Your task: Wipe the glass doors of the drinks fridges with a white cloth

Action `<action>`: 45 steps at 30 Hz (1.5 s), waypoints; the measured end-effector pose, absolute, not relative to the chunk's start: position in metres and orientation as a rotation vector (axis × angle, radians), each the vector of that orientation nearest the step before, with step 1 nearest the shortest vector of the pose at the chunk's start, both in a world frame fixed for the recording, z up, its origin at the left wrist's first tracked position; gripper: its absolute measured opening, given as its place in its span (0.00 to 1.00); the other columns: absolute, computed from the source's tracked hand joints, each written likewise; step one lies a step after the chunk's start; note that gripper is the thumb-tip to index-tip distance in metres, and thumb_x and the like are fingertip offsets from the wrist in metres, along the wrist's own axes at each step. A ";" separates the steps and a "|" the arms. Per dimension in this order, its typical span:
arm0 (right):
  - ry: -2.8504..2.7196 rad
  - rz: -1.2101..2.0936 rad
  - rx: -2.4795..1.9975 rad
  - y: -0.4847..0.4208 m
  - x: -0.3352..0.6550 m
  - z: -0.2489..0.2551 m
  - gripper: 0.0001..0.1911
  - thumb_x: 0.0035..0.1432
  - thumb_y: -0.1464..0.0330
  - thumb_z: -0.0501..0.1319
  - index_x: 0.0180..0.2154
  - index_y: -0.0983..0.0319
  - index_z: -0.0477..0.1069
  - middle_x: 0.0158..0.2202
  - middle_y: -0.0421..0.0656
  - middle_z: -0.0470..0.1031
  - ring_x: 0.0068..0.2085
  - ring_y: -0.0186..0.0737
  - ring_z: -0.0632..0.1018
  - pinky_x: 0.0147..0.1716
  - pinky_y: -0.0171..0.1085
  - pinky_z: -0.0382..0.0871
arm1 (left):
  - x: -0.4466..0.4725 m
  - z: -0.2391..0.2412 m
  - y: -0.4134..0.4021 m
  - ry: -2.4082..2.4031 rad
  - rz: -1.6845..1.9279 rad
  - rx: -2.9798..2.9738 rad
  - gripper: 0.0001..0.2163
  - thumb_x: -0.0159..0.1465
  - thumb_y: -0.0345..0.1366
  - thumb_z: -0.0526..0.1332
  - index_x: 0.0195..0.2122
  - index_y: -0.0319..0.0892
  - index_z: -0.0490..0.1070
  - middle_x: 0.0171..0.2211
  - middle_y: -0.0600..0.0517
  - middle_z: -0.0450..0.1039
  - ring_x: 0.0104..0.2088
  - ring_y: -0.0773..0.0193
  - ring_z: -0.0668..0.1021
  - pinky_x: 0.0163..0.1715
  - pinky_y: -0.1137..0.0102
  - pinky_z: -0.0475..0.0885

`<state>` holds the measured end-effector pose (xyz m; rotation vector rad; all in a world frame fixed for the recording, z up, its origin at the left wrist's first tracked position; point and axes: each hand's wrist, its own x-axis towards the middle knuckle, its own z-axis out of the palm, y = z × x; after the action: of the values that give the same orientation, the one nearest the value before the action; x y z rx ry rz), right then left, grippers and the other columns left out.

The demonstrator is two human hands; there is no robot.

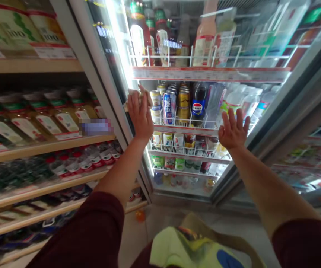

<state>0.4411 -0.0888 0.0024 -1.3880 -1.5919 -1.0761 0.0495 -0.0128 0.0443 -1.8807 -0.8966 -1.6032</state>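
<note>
A pale beige cloth (149, 98) is under my left hand (140, 116), pressed at the left side of the glass door (177, 85) of a lit drinks fridge. The fingers of that hand point up over the cloth. My right hand (234, 128) is raised at the right part of the same door, fingers spread, holding nothing. Whether its palm touches the glass cannot be made out. Behind the glass, between my hands, stand a blue-and-pink can (169, 108), gold cans (184, 106) and a dark cola bottle (199, 102) with a blue label.
Left of the fridge, a wooden shelf unit (48, 147) carries rows of bottled drinks. Another glass-fronted cooler (311, 156) stands to the right. A yellow-green apron or bag (183, 247) hangs at my front. A small orange object (140, 215) lies on the tiled floor.
</note>
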 end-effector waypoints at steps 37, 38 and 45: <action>-1.545 -1.265 -1.321 -0.089 0.441 0.002 0.31 0.70 0.61 0.48 0.71 0.58 0.60 0.71 0.46 0.61 0.75 0.52 0.57 0.73 0.58 0.45 | 0.099 0.025 -0.036 -0.509 -1.271 -2.097 0.27 0.74 0.27 0.46 0.71 0.57 0.60 0.70 0.56 0.62 0.74 0.58 0.55 0.74 0.49 0.54; -1.554 -1.240 -1.349 -0.090 0.441 0.003 0.31 0.70 0.61 0.48 0.72 0.58 0.59 0.72 0.46 0.61 0.75 0.52 0.56 0.73 0.58 0.44 | 0.094 0.046 -0.027 -0.550 -1.324 -2.069 0.27 0.75 0.28 0.45 0.72 0.54 0.57 0.72 0.54 0.57 0.76 0.56 0.48 0.75 0.47 0.48; -1.603 -0.987 -1.495 -0.096 0.434 0.010 0.32 0.70 0.60 0.47 0.70 0.59 0.62 0.72 0.48 0.60 0.75 0.54 0.54 0.73 0.62 0.43 | 0.107 0.083 -0.020 -0.703 -1.586 -1.857 0.28 0.77 0.33 0.43 0.77 0.51 0.43 0.77 0.52 0.36 0.76 0.58 0.34 0.76 0.50 0.34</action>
<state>0.4338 -0.0964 0.0105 -1.4950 -1.6033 -0.9865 0.1066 -0.0198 0.0826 -1.8569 -0.7029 -1.5861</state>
